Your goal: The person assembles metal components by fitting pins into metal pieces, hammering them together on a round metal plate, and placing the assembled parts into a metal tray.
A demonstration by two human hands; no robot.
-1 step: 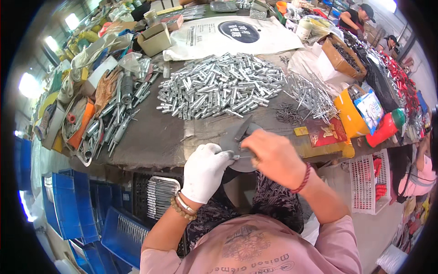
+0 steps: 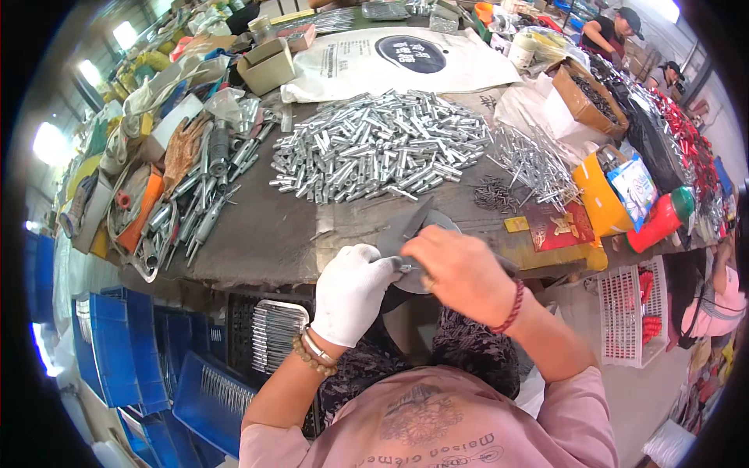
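My left hand point(image 2: 353, 290), in a white glove, pinches a small silver metal piece point(image 2: 405, 267) between thumb and forefinger. Bare and closed, my right hand point(image 2: 460, 269) has its fingertips right beside that piece; whatever they grip is hidden. Both hands are over a round grey metal block point(image 2: 443, 221) at the table's near edge. On it shows a dark, wedge-shaped hammer head point(image 2: 415, 221), just beyond my right fingers. Farther back lies a large heap of short silver metal tubes point(image 2: 378, 147).
Thin silver rods point(image 2: 538, 168) and small dark pins point(image 2: 493, 193) lie right of the heap. Hand tools point(image 2: 211, 195) crowd the left. A red bottle point(image 2: 659, 221) stands at right. Blue bins point(image 2: 129, 347) and a white basket point(image 2: 630, 312) flank me below. Another person point(image 2: 608, 35) works far right.
My right hand has shifted slightly left and nearer to me, bringing its fingertips closer to the silver piece. My left hand has barely moved.
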